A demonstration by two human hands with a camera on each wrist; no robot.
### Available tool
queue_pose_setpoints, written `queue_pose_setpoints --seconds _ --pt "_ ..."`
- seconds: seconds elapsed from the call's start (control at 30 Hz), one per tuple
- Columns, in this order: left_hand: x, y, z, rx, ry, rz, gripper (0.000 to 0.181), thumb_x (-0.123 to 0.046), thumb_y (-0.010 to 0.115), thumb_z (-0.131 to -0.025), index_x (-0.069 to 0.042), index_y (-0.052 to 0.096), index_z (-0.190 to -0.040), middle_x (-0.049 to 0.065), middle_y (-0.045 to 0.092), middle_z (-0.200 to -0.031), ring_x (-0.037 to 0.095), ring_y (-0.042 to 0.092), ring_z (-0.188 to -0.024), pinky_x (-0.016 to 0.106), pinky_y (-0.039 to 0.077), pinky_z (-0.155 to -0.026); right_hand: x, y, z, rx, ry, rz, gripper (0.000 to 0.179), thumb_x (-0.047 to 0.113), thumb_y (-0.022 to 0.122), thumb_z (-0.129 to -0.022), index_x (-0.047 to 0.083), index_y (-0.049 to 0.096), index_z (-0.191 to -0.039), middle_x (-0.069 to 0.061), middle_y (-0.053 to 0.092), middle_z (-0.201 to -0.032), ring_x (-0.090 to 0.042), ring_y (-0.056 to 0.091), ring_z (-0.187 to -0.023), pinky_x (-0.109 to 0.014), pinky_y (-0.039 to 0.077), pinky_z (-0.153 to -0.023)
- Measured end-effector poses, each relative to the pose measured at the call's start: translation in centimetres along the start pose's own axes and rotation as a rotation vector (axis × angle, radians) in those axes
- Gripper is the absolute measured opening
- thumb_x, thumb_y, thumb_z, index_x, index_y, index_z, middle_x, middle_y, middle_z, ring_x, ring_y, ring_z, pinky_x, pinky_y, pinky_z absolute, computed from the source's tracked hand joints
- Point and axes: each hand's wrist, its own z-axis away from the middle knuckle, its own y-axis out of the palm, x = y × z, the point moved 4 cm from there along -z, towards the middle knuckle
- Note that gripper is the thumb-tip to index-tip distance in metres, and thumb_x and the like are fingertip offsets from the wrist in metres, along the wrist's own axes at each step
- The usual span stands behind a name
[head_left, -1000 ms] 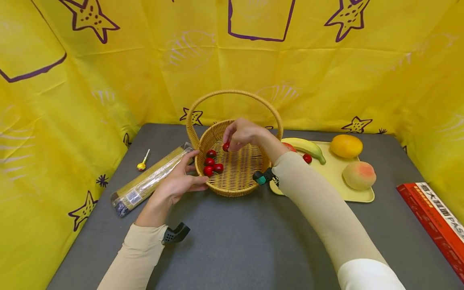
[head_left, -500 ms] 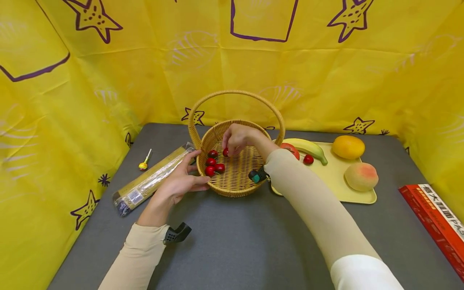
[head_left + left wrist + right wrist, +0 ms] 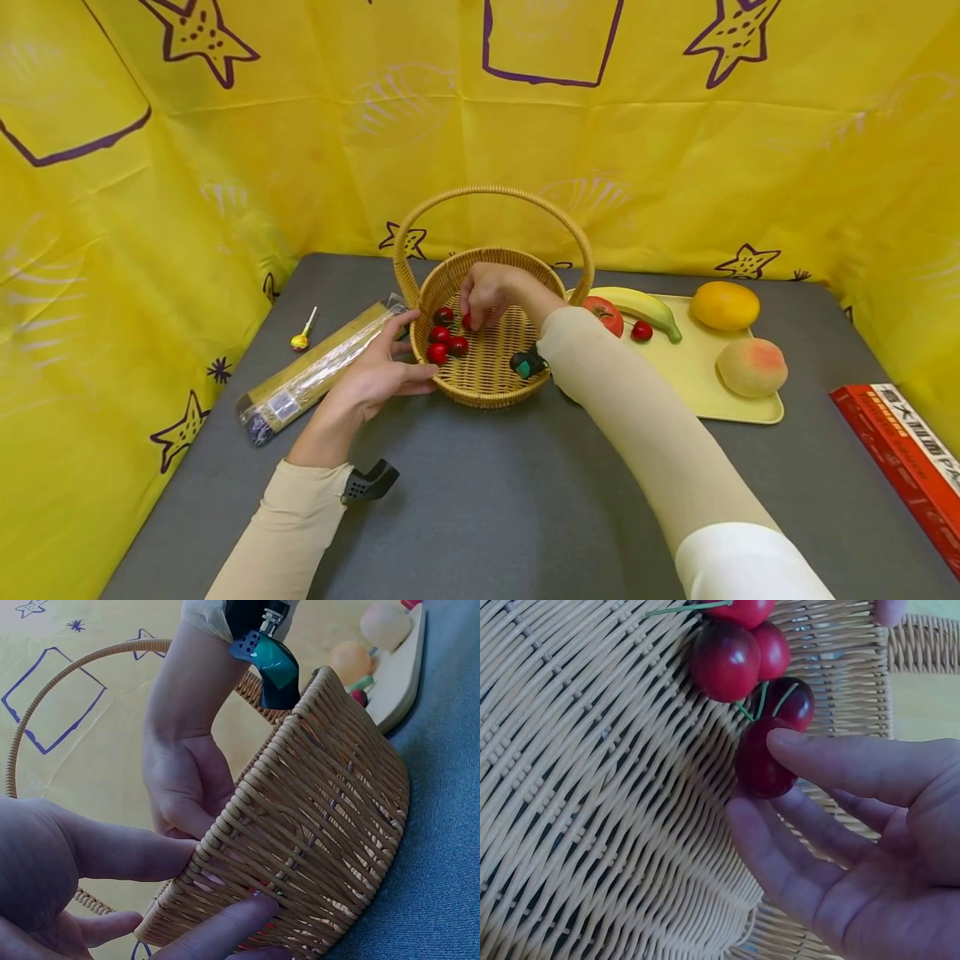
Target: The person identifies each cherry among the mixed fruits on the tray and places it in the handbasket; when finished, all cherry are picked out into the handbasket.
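Note:
My right hand (image 3: 491, 292) reaches into the round wicker basket (image 3: 483, 402) from the right. Its thumb and fingers pinch a dark red cherry (image 3: 759, 766), low over the woven bottom. Beside that cherry lie several loose cherries (image 3: 439, 334), grouped at the basket's left side; green stems show in the right wrist view. My left hand (image 3: 369, 375) touches the basket's left side with spread, fairly straight fingers. In the left wrist view, fingertips meet the rim and another finger lies along the outer wall (image 3: 322, 802). The tall hoop handle (image 3: 491, 190) stands upright.
On the right, a pale yellow tray (image 3: 690, 387) bears a banana (image 3: 641, 307), tomato (image 3: 604, 315), cherry (image 3: 641, 331), mango (image 3: 725, 305) and peach (image 3: 752, 367). A wrapped long packet (image 3: 315, 371) and lollipop (image 3: 301, 340) lie left. A red box (image 3: 900, 458) lies far right.
My right hand has lowered the cherry further into the basket, and its forearm has shifted slightly left. My left hand stays at the basket's side. The head view has turned slightly left.

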Motion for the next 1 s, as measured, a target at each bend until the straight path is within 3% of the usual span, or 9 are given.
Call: queue_pose_setpoints --seconds 1.0 --pt "-0.07 0.1 0.02 0.002 0.002 0.011 0.096 0.01 0.066 -0.095 -0.021 0.012 -0.168 0.032 0.03 -0.155 0.047 0.063 -0.12 0.044 0.065 -0.09 0.24 0.31 -0.4 -0.01 -0.012 0.042 0.034 -0.006 0.08 -0.084 -0.004 0.072 -0.117 -0.006 0.068 -0.093 -0.017 0.066 -0.084 -0.046 0.063 -0.097"
